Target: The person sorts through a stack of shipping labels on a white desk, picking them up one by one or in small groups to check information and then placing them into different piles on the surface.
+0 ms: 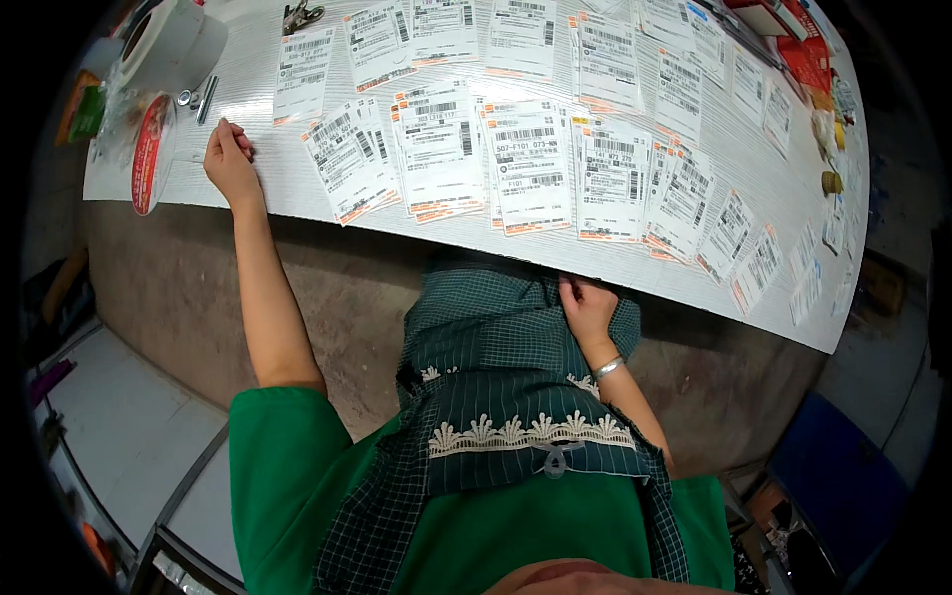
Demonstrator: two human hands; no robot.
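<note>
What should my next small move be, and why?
Perhaps lift your right hand toward the nearest stack of labels: that hand is off the table, by its near edge, and the stack lies just across that edge. Your left hand is farther away, left of the labels.

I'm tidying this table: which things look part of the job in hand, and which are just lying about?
Likely part of the job:
printed labels, in rows
white table under them

Likely just lying about:
white roll
red-rimmed oval disc
silver rod
dark metal piece
</note>
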